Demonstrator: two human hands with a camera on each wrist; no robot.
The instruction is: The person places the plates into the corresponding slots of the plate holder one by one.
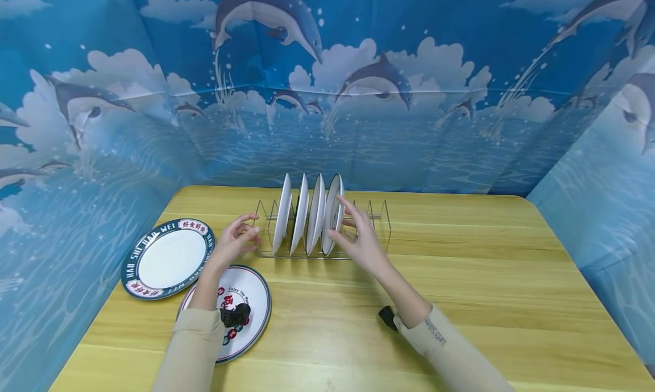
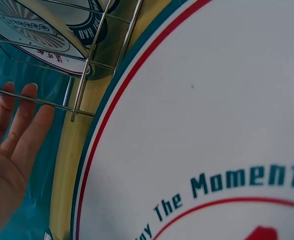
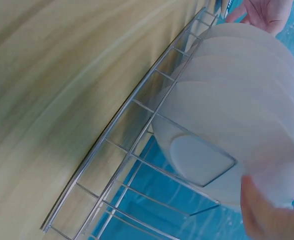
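Several round white plates stand on edge in a wire dish rack [image 1: 381, 215]. My right hand [image 1: 365, 241] is at the rightmost plate [image 1: 334, 213], thumb on its near rim and a finger higher up the rim, holding it. In the right wrist view the thumb [image 3: 259, 212] is blurred beside the plate's white underside [image 3: 202, 160]. At the rack's left end is my left hand [image 1: 235, 241]. Its fingertips [image 2: 31, 91] touch the end wire, and the fingers look fairly straight in the left wrist view.
On the wooden table [image 1: 486, 301], a green-rimmed oval plate [image 1: 174, 258] lies at the left. Next to it is a round plate with red print [image 1: 253, 301], partly beneath my left forearm. A dolphin-patterned cloth [image 1: 435, 141] hangs behind and at the sides.
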